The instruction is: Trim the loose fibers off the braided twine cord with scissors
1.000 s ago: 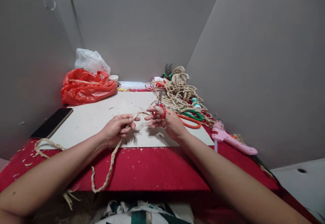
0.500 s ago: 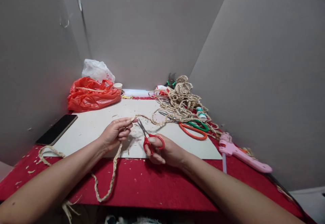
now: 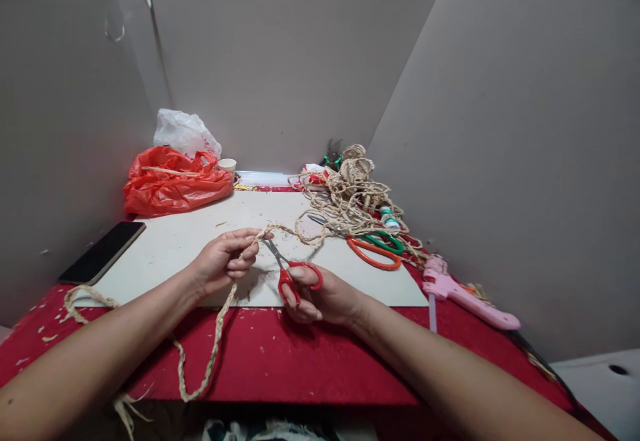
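Pinched in the fingers of my left hand point(image 3: 225, 259) is a braided straw cord point(image 3: 219, 341). One stretch of it hangs below the hand past the table's front edge, and another runs right toward a heap of cord point(image 3: 357, 191). My right hand point(image 3: 320, 294) holds small red-handled scissors point(image 3: 283, 264), thumb and fingers in the loops. Their blades point up and left, slightly parted, with the tips at the cord beside my left fingertips. Whether the blades touch the cord is too small to tell.
A white board point(image 3: 165, 254) lies on the red cloth point(image 3: 300, 361). A phone point(image 3: 103, 252) and a red bag point(image 3: 175, 188) are at left. Large orange-and-green-handled scissors point(image 3: 373, 254) lie at right, near a pink glue gun point(image 3: 465, 298). A paper cup point(image 3: 227, 165) stands behind.
The scissors' tips have come up closer to the cord at my left fingertips. The whole view has shifted slightly, with things appearing a little further left.
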A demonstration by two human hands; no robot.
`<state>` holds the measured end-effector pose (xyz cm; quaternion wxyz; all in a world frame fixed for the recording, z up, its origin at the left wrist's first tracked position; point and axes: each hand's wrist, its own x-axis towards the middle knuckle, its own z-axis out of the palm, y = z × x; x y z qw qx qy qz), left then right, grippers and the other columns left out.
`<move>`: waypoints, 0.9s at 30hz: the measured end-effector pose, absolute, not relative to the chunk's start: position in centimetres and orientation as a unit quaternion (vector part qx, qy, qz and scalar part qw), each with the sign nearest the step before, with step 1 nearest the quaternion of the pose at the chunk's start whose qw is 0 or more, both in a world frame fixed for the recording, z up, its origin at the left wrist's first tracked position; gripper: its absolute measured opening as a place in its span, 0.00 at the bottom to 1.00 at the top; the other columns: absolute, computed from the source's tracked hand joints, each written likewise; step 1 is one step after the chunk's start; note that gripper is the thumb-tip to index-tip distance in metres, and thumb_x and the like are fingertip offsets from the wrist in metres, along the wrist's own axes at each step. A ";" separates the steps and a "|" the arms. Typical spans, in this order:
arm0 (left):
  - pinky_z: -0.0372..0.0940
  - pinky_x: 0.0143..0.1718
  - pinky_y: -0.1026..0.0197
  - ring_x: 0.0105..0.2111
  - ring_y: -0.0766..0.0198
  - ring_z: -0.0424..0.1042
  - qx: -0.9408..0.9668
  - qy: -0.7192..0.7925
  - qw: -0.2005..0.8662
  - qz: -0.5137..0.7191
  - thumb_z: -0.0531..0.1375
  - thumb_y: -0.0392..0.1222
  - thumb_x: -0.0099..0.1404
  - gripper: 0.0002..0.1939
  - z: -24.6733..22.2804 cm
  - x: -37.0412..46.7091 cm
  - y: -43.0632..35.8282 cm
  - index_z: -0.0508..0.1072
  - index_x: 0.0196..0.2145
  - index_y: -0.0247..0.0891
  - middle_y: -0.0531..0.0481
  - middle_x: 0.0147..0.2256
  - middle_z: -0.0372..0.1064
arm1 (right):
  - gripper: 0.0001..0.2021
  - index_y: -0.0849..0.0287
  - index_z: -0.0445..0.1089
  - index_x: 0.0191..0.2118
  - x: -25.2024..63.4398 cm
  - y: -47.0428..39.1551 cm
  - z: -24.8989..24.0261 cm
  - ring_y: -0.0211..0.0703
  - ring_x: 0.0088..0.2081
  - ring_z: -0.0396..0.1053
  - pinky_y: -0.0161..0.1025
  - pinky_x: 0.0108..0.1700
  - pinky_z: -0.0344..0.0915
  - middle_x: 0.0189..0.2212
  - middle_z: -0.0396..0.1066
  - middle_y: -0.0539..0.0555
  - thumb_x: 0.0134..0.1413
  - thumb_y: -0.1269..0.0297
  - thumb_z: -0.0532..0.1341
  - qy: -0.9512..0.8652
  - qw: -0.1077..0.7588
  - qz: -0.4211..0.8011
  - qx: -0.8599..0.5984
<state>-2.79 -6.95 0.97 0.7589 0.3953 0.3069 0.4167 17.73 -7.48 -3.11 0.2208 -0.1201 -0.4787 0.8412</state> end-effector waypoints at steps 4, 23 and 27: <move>0.37 0.12 0.74 0.13 0.78 0.40 0.386 0.291 0.770 0.417 0.57 0.33 0.61 0.05 1.0 -2.8 -7.0 0.72 0.36 0.32 0.60 0.19 0.50 | 0.20 0.64 0.71 0.25 17.7 -7.6 -3.1 0.31 0.11 0.49 0.30 0.17 0.50 0.08 0.57 0.45 0.55 0.51 0.58 -0.464 0.225 0.850 -0.106; 0.38 0.13 0.75 0.12 0.78 0.42 0.383 0.274 0.779 0.415 0.56 0.34 0.64 0.02 0.3 -2.3 -7.4 0.66 0.36 0.38 0.59 0.20 0.53 | 0.21 0.60 0.61 0.18 16.9 -8.2 -2.1 0.28 0.12 0.40 0.29 0.17 0.45 0.08 0.46 0.39 0.52 0.52 0.63 -0.378 0.291 0.870 -0.121; 0.38 0.13 0.74 0.13 0.78 0.43 0.370 0.270 0.786 0.415 0.56 0.35 0.64 0.00 0.4 -2.4 -7.3 0.66 0.35 0.38 0.58 0.21 0.53 | 0.21 0.59 0.57 0.17 16.8 -8.3 -2.1 0.28 0.11 0.39 0.30 0.16 0.43 0.08 0.47 0.39 0.52 0.56 0.63 -0.372 0.328 0.857 -0.139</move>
